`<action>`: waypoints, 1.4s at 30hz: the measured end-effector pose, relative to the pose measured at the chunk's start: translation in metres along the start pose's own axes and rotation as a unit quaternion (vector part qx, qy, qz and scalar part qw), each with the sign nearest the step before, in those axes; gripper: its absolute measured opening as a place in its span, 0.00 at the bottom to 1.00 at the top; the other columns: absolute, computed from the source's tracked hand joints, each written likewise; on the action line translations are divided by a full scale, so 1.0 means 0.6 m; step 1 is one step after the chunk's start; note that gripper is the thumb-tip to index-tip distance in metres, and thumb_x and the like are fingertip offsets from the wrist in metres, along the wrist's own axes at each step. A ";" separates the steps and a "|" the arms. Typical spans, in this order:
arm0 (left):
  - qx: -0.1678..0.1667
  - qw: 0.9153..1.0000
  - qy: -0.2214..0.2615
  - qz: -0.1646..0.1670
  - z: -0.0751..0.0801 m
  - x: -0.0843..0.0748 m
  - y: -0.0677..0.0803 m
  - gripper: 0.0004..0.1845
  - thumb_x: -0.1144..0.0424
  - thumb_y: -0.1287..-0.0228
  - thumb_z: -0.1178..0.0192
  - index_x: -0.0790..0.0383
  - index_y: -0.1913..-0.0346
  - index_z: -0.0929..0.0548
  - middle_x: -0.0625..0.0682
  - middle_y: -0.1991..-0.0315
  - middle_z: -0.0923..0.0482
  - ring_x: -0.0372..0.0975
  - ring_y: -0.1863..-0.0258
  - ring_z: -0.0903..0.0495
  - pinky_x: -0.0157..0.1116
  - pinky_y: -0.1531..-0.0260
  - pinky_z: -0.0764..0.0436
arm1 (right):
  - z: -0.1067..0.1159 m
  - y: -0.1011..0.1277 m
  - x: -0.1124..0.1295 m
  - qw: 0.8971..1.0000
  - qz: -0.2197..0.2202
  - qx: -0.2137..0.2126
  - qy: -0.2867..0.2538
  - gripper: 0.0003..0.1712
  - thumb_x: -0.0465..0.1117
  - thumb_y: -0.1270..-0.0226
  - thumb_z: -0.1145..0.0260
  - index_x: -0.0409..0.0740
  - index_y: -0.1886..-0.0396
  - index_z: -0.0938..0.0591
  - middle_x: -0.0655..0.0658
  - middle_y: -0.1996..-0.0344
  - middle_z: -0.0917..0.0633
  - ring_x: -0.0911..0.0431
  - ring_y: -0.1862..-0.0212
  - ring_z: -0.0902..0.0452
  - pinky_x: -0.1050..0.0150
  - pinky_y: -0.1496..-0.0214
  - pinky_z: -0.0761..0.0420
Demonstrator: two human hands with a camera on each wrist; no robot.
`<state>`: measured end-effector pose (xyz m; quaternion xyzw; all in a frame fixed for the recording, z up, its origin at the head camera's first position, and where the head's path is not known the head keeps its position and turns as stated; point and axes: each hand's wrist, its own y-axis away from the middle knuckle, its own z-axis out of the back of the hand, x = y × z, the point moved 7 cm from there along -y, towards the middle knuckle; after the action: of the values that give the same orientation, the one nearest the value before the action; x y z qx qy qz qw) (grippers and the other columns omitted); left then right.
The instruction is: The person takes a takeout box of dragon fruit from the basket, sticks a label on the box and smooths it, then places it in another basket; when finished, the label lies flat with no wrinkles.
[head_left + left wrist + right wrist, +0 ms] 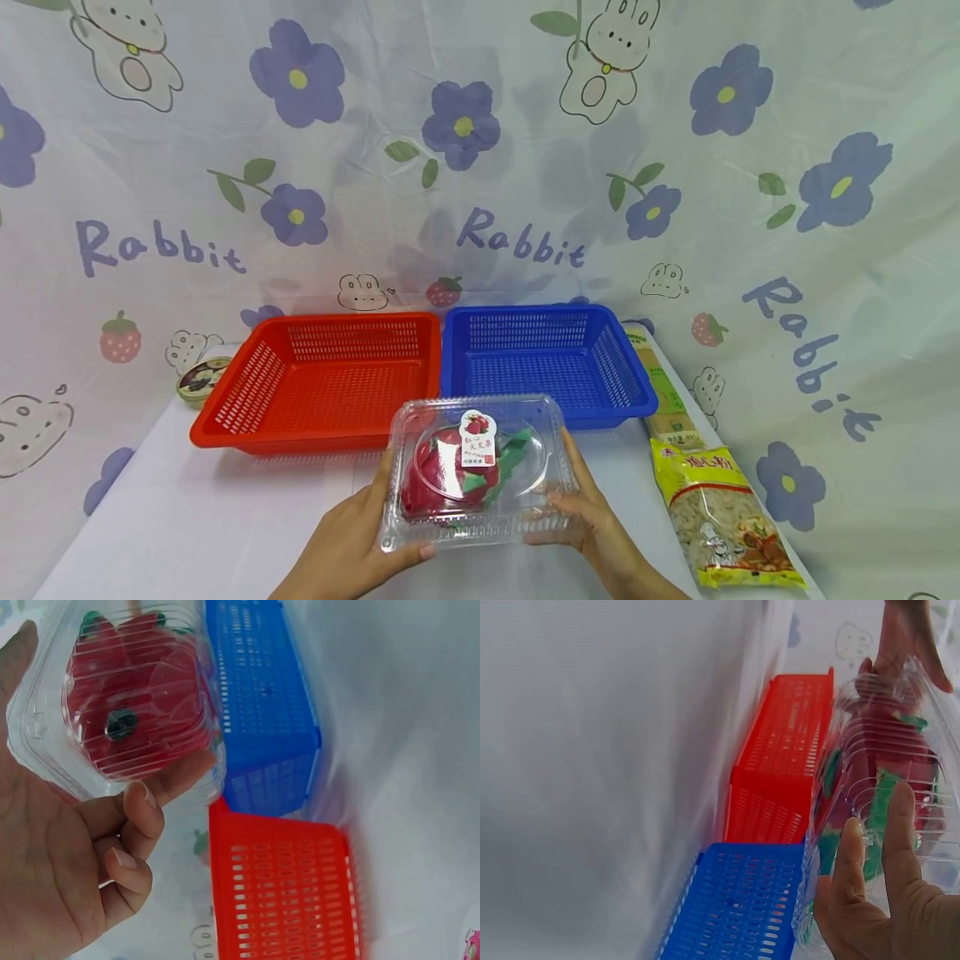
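A clear plastic clamshell box (517, 525) with a pink-red dragon fruit (431, 483) inside is held up in front of the two baskets. A white label (477, 442) is stuck on its lid. My left hand (352, 533) grips the box's left side, thumb at the near corner; in the left wrist view its index finger (180, 776) reaches beneath the box. On the opposite side my right hand (596, 525) grips the box, and the right wrist view shows its fingers (900, 840) against the ridged underside. Green leaf tips show beside the fruit.
Behind the box stand a red plastic basket (322, 440) on the left and a blue plastic basket (551, 412) on the right. A yellow food bag (727, 517) and a green-and-tan package (667, 400) lie along the right table edge. At the far left is a round tin (202, 379).
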<state>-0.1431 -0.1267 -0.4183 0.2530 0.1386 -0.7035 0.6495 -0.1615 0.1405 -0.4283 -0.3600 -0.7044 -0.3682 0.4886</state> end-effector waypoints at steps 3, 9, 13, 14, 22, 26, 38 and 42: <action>-0.011 1.000 -0.004 -0.012 0.002 -0.003 -0.001 0.70 0.23 0.59 0.36 0.40 0.20 0.67 0.56 0.34 0.27 0.53 0.41 0.22 0.60 0.49 0.21 | 0.000 -0.001 0.003 1.000 0.002 -0.002 0.002 0.47 0.43 0.24 0.53 0.75 0.23 0.71 0.32 0.22 0.64 0.45 0.44 0.20 0.44 0.47 0.18; -0.038 0.999 -0.013 -0.035 0.006 -0.005 -0.005 0.68 0.24 0.57 0.36 0.37 0.21 0.68 0.57 0.33 0.27 0.55 0.41 0.22 0.59 0.50 0.20 | 0.004 -0.004 0.007 1.000 0.001 -0.013 0.006 0.46 0.44 0.25 0.52 0.75 0.22 0.70 0.32 0.22 0.62 0.46 0.45 0.20 0.45 0.48 0.17; -0.053 0.997 -0.026 -0.052 0.010 -0.008 -0.008 0.67 0.23 0.55 0.38 0.39 0.20 0.67 0.57 0.34 0.26 0.55 0.42 0.21 0.58 0.48 0.21 | 0.004 -0.004 0.010 1.000 0.003 -0.015 0.000 0.46 0.44 0.25 0.52 0.76 0.22 0.68 0.30 0.23 0.59 0.45 0.45 0.20 0.44 0.48 0.18; -0.054 0.997 -0.029 -0.054 0.011 -0.009 -0.008 0.67 0.23 0.55 0.38 0.39 0.20 0.67 0.57 0.34 0.26 0.54 0.42 0.21 0.58 0.48 0.21 | 0.004 -0.003 0.011 1.000 0.004 -0.016 0.000 0.46 0.44 0.25 0.51 0.77 0.22 0.68 0.31 0.23 0.60 0.45 0.45 0.20 0.44 0.48 0.18; -0.062 0.995 -0.039 -0.068 0.019 -0.015 -0.010 0.67 0.24 0.55 0.37 0.41 0.20 0.68 0.59 0.36 0.25 0.55 0.44 0.20 0.59 0.49 0.20 | 0.008 -0.004 0.020 0.999 0.004 -0.031 0.012 0.46 0.45 0.25 0.51 0.75 0.22 0.68 0.32 0.22 0.62 0.44 0.45 0.19 0.46 0.49 0.17; -0.059 0.996 -0.037 -0.064 0.021 -0.018 -0.012 0.68 0.24 0.55 0.37 0.39 0.21 0.69 0.59 0.36 0.25 0.56 0.44 0.20 0.59 0.51 0.20 | 0.010 -0.006 0.021 0.999 0.007 -0.030 0.015 0.46 0.45 0.25 0.51 0.75 0.22 0.69 0.34 0.22 0.66 0.44 0.45 0.20 0.45 0.49 0.17; -0.050 0.997 -0.025 -0.044 0.027 -0.020 -0.023 0.69 0.23 0.57 0.37 0.36 0.21 0.71 0.59 0.33 0.27 0.58 0.42 0.22 0.61 0.53 0.20 | 0.012 -0.011 0.031 0.999 0.016 -0.034 0.007 0.47 0.43 0.26 0.51 0.73 0.22 0.69 0.33 0.22 0.62 0.45 0.46 0.19 0.45 0.50 0.17; -0.047 0.998 -0.019 -0.036 0.027 -0.018 -0.026 0.69 0.23 0.58 0.36 0.36 0.21 0.71 0.59 0.32 0.29 0.59 0.41 0.23 0.61 0.53 0.20 | 0.013 -0.014 0.033 0.999 0.019 -0.041 0.011 0.46 0.44 0.26 0.51 0.73 0.21 0.67 0.34 0.22 0.65 0.44 0.46 0.19 0.45 0.50 0.17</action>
<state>-0.1610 -0.1242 -0.4011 0.2035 0.1684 -0.7240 0.6372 -0.1772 0.1464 -0.4127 -0.3886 -0.6765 -0.3915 0.4879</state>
